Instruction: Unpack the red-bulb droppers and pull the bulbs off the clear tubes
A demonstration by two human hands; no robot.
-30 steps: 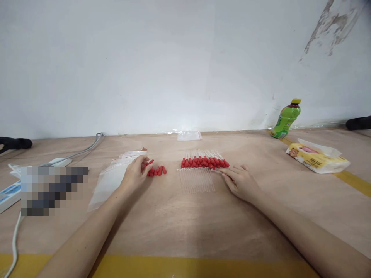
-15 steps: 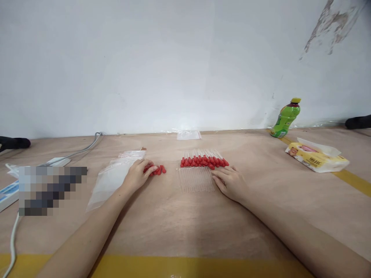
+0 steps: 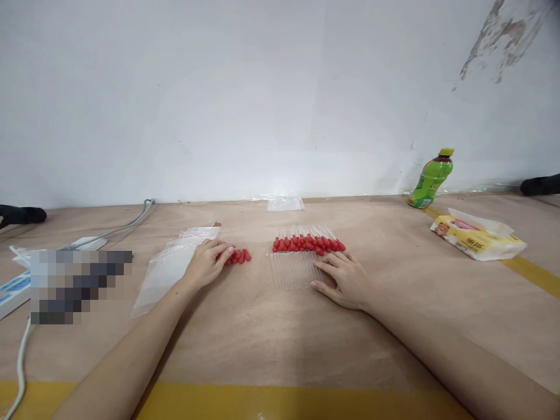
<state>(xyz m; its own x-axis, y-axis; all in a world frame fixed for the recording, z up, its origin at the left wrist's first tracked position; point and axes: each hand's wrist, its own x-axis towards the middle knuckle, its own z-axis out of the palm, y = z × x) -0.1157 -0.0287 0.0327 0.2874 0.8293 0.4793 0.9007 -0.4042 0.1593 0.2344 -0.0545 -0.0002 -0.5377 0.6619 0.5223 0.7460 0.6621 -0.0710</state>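
At the clear tubes (image 3: 292,271) the right grip (image 3: 347,280) gapes; left grip (image 3: 205,263), beside red bulbs (image 3: 242,256), unclear.

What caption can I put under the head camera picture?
Left hand at loose red bulbs, right hand at thin clear tubes, red-capped tubes lined up beyond.

The bulbs (image 3: 301,242) are showing red, the tubes (image 3: 291,271) clear, the table (image 3: 245,344) tan, the tape (image 3: 245,402) yellow, the bottle (image 3: 431,181) green with a yellow cap (image 3: 446,151), while the pack (image 3: 475,242) is mixing yellow, white and pink.
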